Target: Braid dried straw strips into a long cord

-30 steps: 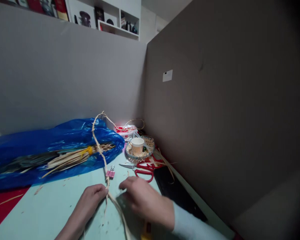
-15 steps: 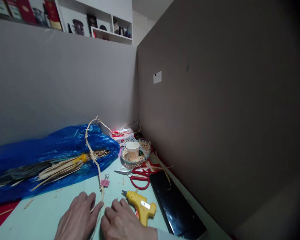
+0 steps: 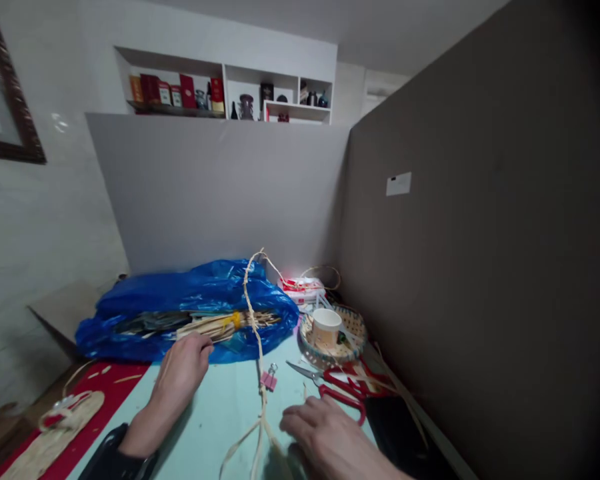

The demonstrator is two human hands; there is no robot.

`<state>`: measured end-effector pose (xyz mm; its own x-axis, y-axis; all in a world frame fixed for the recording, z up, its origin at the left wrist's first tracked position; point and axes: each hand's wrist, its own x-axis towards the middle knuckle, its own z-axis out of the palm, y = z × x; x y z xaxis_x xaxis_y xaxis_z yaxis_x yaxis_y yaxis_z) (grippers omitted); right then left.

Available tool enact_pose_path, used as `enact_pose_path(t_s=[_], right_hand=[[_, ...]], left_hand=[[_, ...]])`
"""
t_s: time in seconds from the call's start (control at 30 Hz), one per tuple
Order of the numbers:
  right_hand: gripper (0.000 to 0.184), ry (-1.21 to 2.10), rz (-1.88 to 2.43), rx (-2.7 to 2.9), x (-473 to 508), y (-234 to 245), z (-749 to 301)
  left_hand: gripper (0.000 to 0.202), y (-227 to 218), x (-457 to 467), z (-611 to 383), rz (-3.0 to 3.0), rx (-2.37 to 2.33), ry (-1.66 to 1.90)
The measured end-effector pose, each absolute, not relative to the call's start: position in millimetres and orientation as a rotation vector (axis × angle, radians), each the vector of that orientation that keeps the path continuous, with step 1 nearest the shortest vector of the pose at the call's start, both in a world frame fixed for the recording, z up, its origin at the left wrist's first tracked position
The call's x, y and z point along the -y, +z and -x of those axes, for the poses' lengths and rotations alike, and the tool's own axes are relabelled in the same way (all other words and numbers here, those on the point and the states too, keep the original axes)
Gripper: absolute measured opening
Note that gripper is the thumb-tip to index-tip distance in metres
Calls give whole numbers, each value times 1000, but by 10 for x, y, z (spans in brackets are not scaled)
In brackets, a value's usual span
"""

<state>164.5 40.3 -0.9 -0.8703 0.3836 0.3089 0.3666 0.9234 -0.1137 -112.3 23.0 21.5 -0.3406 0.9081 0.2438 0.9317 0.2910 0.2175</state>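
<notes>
A pale plaited straw cord (image 3: pixel 253 313) runs down the middle of the table, and its lower end splits into several loose strands (image 3: pixel 258 443). Beside the cord, just above the split, sits a pink binder clip (image 3: pixel 269 381). My left hand (image 3: pixel 183 370) is at the near edge of a bundle of straw strips (image 3: pixel 207 326) tied with a yellow band. Its fingers are curled together; what they pinch, if anything, is hidden. Palm down, my right hand (image 3: pixel 325 430) rests to the right of the loose strands, fingers stretched out and apart from them.
The bundle lies on a blue plastic bag (image 3: pixel 190 287). Red-handled scissors (image 3: pixel 343 393), a woven basket (image 3: pixel 353 323) with a paper cup (image 3: pixel 327 328), and a black flat object (image 3: pixel 395 427) are on the right. A woven straw piece (image 3: pixel 63 433) lies at left. Grey partitions (image 3: pixel 220 193) stand behind and right.
My left hand has let go of the cord's strands and moved forward and left to the straw bundle. The view has turned left; the yellow glue gun no longer shows.
</notes>
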Motion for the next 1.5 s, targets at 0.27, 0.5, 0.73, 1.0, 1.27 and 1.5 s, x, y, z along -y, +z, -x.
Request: enact_pose_path(t_s=[0.27,0.5,0.73,1.0,1.27,1.5], right_hand=[[15,12,794,2769,-1091,738,-934],[19,-176,545,2908,-1512,471,-24],[18,-334,343,2938,-1672,180,375],[17,-267,429,2841,-1766,124,398],[16,-164,541,2801,-1875,15,391],[16,-95,571,2806,-1860,37,374]], left_hand=[[37,187,-759,1405,1649,2378,-563],[26,8,-799,1610,1726,2400,-546],[28,-19,-686,1972,1706,2470,-724],[16,28,-618,2092,1752,2463,-1101],[24,145,-596,2055,1645,2447,-1361],[26,117,-609,2133,1579,2424,-1612]])
